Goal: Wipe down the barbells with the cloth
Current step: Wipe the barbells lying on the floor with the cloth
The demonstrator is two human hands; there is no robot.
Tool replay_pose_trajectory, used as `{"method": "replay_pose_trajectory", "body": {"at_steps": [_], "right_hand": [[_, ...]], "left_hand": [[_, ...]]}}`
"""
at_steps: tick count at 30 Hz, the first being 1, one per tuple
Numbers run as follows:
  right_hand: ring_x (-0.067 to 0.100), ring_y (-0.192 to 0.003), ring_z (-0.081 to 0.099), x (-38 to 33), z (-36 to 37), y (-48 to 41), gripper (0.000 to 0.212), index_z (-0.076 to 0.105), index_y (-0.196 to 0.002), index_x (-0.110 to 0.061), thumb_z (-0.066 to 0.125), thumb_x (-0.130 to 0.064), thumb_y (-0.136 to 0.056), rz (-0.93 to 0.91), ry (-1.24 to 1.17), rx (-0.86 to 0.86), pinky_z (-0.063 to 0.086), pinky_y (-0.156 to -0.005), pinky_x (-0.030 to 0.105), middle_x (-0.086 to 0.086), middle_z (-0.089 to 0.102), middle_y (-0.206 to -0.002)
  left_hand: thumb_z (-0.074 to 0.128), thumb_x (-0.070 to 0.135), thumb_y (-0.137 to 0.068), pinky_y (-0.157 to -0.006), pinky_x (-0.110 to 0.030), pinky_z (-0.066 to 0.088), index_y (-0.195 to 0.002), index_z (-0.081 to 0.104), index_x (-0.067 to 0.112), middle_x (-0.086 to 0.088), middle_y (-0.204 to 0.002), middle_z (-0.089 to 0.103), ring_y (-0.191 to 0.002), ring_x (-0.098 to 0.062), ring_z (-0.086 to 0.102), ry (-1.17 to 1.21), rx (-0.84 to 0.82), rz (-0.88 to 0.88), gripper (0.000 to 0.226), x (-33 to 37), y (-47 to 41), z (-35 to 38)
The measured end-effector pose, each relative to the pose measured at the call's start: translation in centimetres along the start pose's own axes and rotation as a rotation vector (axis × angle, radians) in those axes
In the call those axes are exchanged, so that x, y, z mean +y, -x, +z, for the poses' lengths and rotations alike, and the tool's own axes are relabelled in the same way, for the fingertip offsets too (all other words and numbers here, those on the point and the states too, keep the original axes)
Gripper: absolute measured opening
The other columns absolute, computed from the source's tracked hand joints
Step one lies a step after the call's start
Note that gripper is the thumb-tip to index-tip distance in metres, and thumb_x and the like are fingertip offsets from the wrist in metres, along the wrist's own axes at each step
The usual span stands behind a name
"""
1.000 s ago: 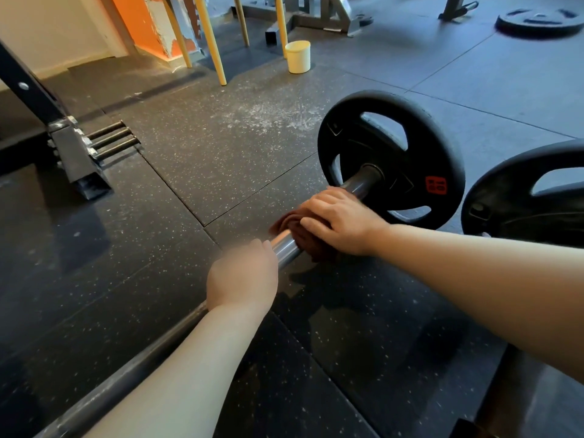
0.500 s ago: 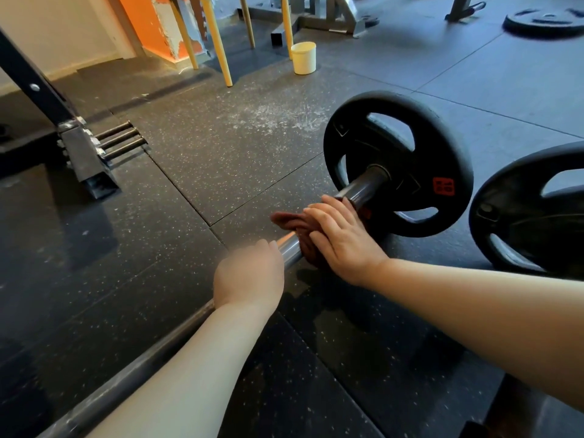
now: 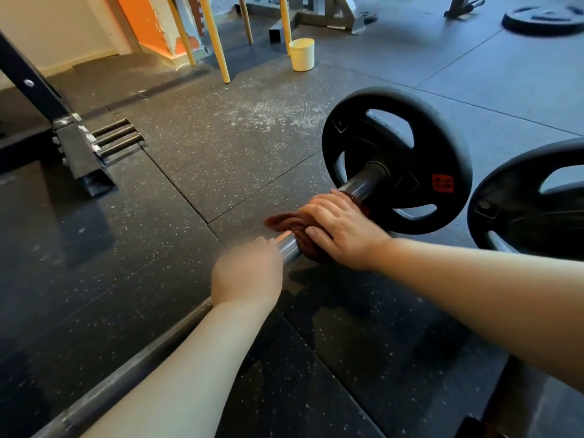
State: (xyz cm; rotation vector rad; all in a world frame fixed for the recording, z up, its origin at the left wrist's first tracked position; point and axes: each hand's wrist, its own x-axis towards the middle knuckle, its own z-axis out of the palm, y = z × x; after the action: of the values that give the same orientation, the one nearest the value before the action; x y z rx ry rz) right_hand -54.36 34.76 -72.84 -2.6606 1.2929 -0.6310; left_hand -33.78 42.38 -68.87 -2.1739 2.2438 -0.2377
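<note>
A steel barbell [image 3: 287,246] lies on the dark rubber floor, running from the lower left up to a black weight plate [image 3: 398,159]. A dark red cloth [image 3: 284,224] is wrapped over the bar close to the plate. My right hand [image 3: 341,230] grips the cloth around the bar, fingers curled over the top. My left hand [image 3: 248,273] holds the bare bar just below the cloth; its fingers are hidden behind its back. The bar under both hands is hidden.
A second black plate [image 3: 534,200] stands at the right edge. A rack foot with storage pegs [image 3: 85,153] sits at the left. Farther back are yellow legs [image 3: 218,42], a cream bucket [image 3: 302,54], a loose plate [image 3: 542,18] and chalk dust on the floor.
My right hand has slid the cloth up the bar toward the plate. My left hand has stayed on the bar in the same place.
</note>
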Motion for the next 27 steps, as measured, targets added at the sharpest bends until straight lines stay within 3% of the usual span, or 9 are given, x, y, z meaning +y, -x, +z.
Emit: {"method": "replay_pose_trajectory", "body": {"at_steps": [2, 4, 7, 10, 14, 19, 23, 25, 27], "right_hand": [[0.026, -0.122, 0.052, 2.7, -1.2, -1.0, 0.051, 0.061, -0.126, -0.018, 0.035, -0.054, -0.102, -0.014, 0.049, -0.082, 0.031, -0.115, 0.04, 0.003, 0.064, -0.122], [0.03, -0.106, 0.059, 5.5, -2.8, -2.6, 0.055, 0.067, -0.106, -0.022, 0.03, -0.061, -0.097, 0.162, 0.12, -0.046, 0.043, -0.1, 0.043, 0.005, 0.068, -0.105], [0.029, -0.103, 0.056, 7.3, -3.4, -3.3, 0.043, 0.06, -0.089, -0.022, 0.033, -0.055, -0.096, 0.417, 0.11, 0.043, 0.036, -0.106, 0.042, 0.003, 0.062, -0.096], [0.026, -0.111, 0.05, 4.1, -1.2, -2.4, 0.031, 0.061, -0.095, -0.023, 0.041, -0.047, -0.097, 0.402, -0.003, 0.142, 0.026, -0.114, 0.044, 0.0, 0.057, -0.101], [0.019, -0.113, 0.051, 2.2, -1.2, -2.1, 0.05, 0.062, -0.114, -0.025, 0.032, -0.062, -0.098, 0.122, -0.035, -0.111, 0.032, -0.11, 0.04, -0.002, 0.063, -0.111], [0.032, -0.104, 0.058, 5.7, -4.1, -4.5, 0.058, 0.068, -0.093, -0.022, 0.026, -0.062, -0.092, 0.421, 0.128, -0.098, 0.043, -0.092, 0.041, 0.005, 0.068, -0.101], [0.025, -0.086, 0.061, 3.4, -4.8, -7.7, 0.035, 0.067, -0.1, -0.015, 0.052, -0.046, -0.098, 0.66, -0.077, -0.456, 0.045, -0.069, 0.033, 0.003, 0.064, -0.091], [0.025, -0.079, 0.059, 1.8, -5.0, -8.6, 0.034, 0.062, -0.089, -0.021, 0.047, -0.051, -0.093, 0.605, -0.09, -0.573, 0.045, -0.068, 0.035, 0.005, 0.065, -0.094], [0.028, -0.09, 0.055, 0.3, -4.1, -8.6, 0.041, 0.056, -0.088, -0.025, 0.03, -0.057, -0.09, 0.484, 0.122, -0.57, 0.038, -0.08, 0.04, 0.005, 0.061, -0.103]], "left_hand": [[0.017, 0.038, -0.108, -0.066, -0.035, 0.055, -0.105, 0.059, 0.02, 0.002, -0.09, 0.067, -0.077, -0.019, 0.065, 0.006, -0.004, 0.002, 0.046, 0.0, 0.1, -0.1], [0.017, 0.038, -0.108, -0.066, -0.035, 0.055, -0.104, 0.06, 0.019, 0.002, -0.09, 0.068, -0.078, -0.02, 0.065, 0.022, 0.002, 0.008, 0.047, -0.1, 0.1, -0.1], [0.016, 0.038, -0.109, -0.064, -0.033, 0.051, -0.104, 0.059, 0.019, 0.002, -0.09, 0.068, -0.079, -0.019, 0.065, 0.016, 0.011, 0.025, 0.047, 0.0, -0.1, 0.0], [0.017, 0.038, -0.109, -0.063, -0.033, 0.053, -0.104, 0.059, 0.019, 0.002, -0.089, 0.068, -0.077, -0.019, 0.065, 0.01, 0.008, 0.023, 0.046, 0.2, -0.1, 0.0], [0.017, 0.038, -0.108, -0.06, -0.032, 0.052, -0.103, 0.059, 0.019, 0.001, -0.087, 0.067, -0.071, -0.018, 0.063, 0.011, -0.001, 0.005, 0.047, 0.0, 0.0, 0.1], [0.017, 0.036, -0.109, -0.061, -0.032, 0.046, -0.105, 0.059, 0.018, 0.001, -0.091, 0.067, -0.076, -0.02, 0.062, 0.02, 0.002, 0.026, 0.046, -0.2, -0.1, 0.1], [0.018, 0.037, -0.109, -0.061, -0.033, 0.04, -0.106, 0.059, 0.018, 0.001, -0.093, 0.069, -0.078, -0.022, 0.064, 0.015, 0.004, 0.016, 0.046, 0.2, -0.1, 0.2], [0.019, 0.038, -0.109, -0.061, -0.033, 0.038, -0.106, 0.059, 0.019, 0.001, -0.093, 0.068, -0.078, -0.022, 0.063, 0.011, -0.004, 0.012, 0.045, 0.3, 0.1, 0.1], [0.019, 0.039, -0.109, -0.062, -0.034, 0.038, -0.107, 0.059, 0.019, 0.001, -0.094, 0.068, -0.078, -0.022, 0.062, 0.006, -0.01, 0.011, 0.045, 0.2, 0.2, 0.1]]}}
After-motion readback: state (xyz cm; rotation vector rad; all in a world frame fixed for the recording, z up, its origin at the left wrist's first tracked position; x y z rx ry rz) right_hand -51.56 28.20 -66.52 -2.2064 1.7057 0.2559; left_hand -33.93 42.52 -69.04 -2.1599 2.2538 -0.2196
